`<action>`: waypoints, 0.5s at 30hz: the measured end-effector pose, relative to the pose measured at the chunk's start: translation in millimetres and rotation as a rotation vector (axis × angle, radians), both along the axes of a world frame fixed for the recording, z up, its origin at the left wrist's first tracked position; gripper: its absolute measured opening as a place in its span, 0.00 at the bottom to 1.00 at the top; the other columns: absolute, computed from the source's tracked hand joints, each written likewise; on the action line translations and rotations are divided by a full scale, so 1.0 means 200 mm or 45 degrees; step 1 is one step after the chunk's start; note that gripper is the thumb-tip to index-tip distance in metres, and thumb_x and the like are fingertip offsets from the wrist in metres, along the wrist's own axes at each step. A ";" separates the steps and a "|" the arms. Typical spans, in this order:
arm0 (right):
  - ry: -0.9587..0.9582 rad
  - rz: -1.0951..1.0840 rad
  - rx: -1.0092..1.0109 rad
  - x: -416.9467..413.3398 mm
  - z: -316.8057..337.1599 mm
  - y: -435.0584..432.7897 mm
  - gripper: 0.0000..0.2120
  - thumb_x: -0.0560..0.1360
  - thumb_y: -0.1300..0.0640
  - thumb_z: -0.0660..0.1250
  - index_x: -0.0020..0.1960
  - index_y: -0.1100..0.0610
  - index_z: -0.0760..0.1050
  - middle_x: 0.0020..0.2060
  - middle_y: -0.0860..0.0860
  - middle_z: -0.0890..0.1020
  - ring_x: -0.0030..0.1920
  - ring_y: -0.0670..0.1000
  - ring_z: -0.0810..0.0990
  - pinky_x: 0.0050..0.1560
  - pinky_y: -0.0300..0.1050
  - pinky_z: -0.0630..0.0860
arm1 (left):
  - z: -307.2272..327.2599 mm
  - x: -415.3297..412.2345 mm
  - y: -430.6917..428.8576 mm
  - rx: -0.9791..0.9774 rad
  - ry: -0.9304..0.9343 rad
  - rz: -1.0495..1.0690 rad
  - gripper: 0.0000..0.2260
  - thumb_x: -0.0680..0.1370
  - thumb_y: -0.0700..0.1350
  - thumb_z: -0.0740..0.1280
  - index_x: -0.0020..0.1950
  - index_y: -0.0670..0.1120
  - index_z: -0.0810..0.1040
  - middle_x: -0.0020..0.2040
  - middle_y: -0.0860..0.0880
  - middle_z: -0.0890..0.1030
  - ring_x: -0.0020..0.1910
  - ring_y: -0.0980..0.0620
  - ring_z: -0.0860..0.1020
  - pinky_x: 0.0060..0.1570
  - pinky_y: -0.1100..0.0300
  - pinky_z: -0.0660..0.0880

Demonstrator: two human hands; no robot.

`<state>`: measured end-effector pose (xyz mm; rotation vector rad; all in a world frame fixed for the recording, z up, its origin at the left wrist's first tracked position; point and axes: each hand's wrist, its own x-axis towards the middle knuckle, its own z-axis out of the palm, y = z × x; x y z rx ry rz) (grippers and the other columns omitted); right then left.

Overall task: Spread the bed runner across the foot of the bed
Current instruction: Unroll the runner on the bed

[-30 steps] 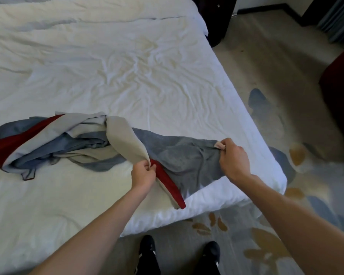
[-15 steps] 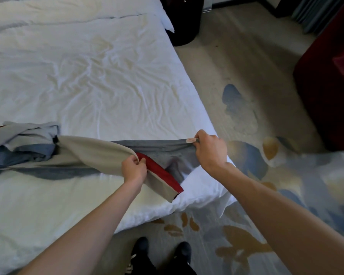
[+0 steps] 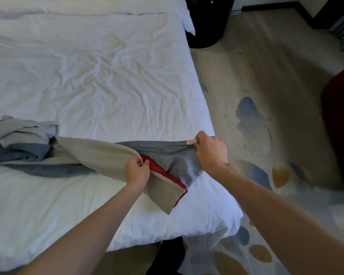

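Bed runner (image 3: 99,155) lies on the white bed (image 3: 107,86), near its foot edge, w/ most of it still bunched in a grey-blue heap toward the bed's left side; only the end nearest the bed's right corner is pulled out into a band. Left hand (image 3: 137,172) closed in a pinch on the beige fold, right where the red stripe shows; prob. to peel that flipped layer back so the face side comes up. Right hand (image 3: 211,150) closed tight on the grey end's far corner, just inside the bed's right edge, lifting it off the sheet; holding it high keeps the cloth taut btwn both hands, so twists show. A beige flap hangs loose below the left hand, toward the foot edge; still folded over itself. Judging by the heap, task is early: end needs squaring to the right edge first, then the bunch drawn out leftward. Risk: pulling drags the wrinkled sheet along.
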<state>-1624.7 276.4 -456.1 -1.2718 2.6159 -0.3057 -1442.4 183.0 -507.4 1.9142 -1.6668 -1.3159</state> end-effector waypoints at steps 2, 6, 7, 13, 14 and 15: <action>-0.002 0.020 -0.018 -0.07 0.00 -0.06 0.05 0.79 0.62 0.57 0.47 0.57 0.71 0.33 0.53 0.78 0.34 0.57 0.77 0.37 0.45 0.63 | 0.01 -0.07 -0.04 0.003 0.007 0.037 0.15 0.77 0.40 0.66 0.32 0.43 0.65 0.31 0.47 0.68 0.31 0.50 0.67 0.32 0.58 0.66; 0.016 0.103 0.011 -0.19 0.00 -0.15 0.04 0.78 0.62 0.57 0.47 0.57 0.70 0.32 0.51 0.75 0.34 0.56 0.75 0.38 0.45 0.62 | 0.02 -0.17 -0.08 -0.009 0.000 0.129 0.15 0.76 0.39 0.66 0.32 0.43 0.64 0.32 0.46 0.68 0.31 0.50 0.67 0.35 0.57 0.67; 0.029 0.132 0.025 -0.22 0.00 -0.16 0.04 0.78 0.62 0.57 0.48 0.57 0.70 0.32 0.51 0.74 0.34 0.56 0.74 0.38 0.45 0.62 | 0.03 -0.18 -0.07 -0.006 0.010 0.158 0.16 0.76 0.39 0.66 0.32 0.43 0.64 0.32 0.46 0.68 0.32 0.50 0.67 0.37 0.57 0.67; 0.051 0.241 0.075 -0.49 -0.02 -0.23 0.04 0.79 0.62 0.57 0.49 0.57 0.70 0.33 0.51 0.73 0.33 0.55 0.71 0.40 0.46 0.64 | 0.05 -0.37 0.00 0.012 0.066 0.278 0.17 0.76 0.39 0.66 0.30 0.44 0.62 0.30 0.47 0.66 0.30 0.51 0.65 0.34 0.59 0.66; 0.051 0.247 0.087 -0.55 -0.02 -0.23 0.04 0.79 0.61 0.57 0.50 0.57 0.70 0.33 0.52 0.73 0.33 0.55 0.71 0.39 0.46 0.64 | 0.04 -0.42 0.01 0.005 0.070 0.281 0.18 0.76 0.39 0.66 0.30 0.44 0.61 0.30 0.47 0.65 0.30 0.51 0.65 0.33 0.59 0.66; 0.052 0.244 0.101 -0.61 -0.02 -0.22 0.04 0.79 0.61 0.57 0.50 0.57 0.70 0.33 0.52 0.73 0.34 0.55 0.71 0.39 0.46 0.65 | 0.04 -0.47 0.03 0.006 0.073 0.280 0.18 0.76 0.38 0.66 0.30 0.45 0.61 0.29 0.47 0.65 0.29 0.51 0.65 0.32 0.59 0.66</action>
